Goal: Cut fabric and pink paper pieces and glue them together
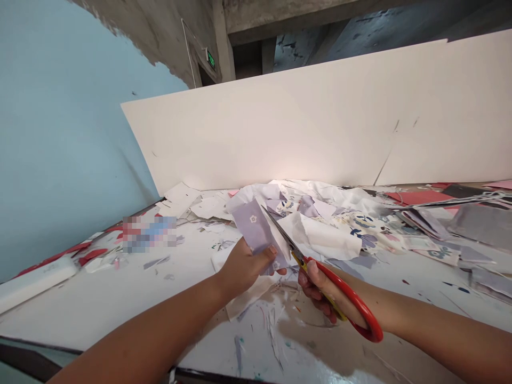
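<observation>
I see the left hand (244, 269) pinching a lilac flower-print sheet (254, 232) at centre frame; the right hand (320, 290) closed around red-handled scissors (340, 293), blades touching the sheet's edge. Printed scraps (320, 213) heap just behind on the white table (120, 304), a pale board (280, 122) standing beyond them

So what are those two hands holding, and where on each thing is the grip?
The left hand pinches a lavender flower-printed sheet near its lower end. The right hand grips red-handled scissors by their handles.
</observation>
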Demonstrator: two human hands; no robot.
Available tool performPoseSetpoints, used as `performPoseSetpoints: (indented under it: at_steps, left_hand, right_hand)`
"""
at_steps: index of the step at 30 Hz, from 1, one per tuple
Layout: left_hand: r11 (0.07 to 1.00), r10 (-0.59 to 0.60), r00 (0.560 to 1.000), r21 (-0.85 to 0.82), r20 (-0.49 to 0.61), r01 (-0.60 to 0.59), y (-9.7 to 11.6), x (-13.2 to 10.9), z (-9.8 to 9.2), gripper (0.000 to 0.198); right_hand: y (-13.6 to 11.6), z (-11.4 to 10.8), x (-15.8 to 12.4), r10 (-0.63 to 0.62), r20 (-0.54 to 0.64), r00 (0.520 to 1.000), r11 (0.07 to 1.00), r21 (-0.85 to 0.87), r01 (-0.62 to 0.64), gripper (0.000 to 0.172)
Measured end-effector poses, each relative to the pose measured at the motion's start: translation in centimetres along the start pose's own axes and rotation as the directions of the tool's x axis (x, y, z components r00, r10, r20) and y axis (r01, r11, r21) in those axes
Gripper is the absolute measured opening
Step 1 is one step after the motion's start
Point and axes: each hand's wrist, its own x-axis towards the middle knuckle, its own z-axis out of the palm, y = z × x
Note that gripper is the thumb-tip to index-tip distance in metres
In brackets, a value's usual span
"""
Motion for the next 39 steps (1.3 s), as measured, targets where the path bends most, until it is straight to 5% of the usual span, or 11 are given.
performPoseSetpoints:
  at_steps: [13,24,39]
  left_hand:
    - [0.998,-0.029,0.994,-0.044,0.101,0.034,0.1,-0.1,0.3,0.023]
    - [0.993,-0.111,0.991,-0.043,0.075,0.114,0.2,-0.3,0.7,0.028]
    - [0.997,-0.074,0.991,-0.028,0.108,0.077,0.2,-0.4,0.5,0.026]
  right_hand:
    - [-0.2,0.1,0.3,-0.018,-0.026,0.999,0.999,0.044,0.019,0.051]
    - [-0.4,0.6,0.2,-0.043,-0.066,0.997,0.997,0.061,0.047,0.052]
    - [0.2,0.9,0.9,-0.094,-0.1,0.991,0.995,0.029,0.097,0.053]
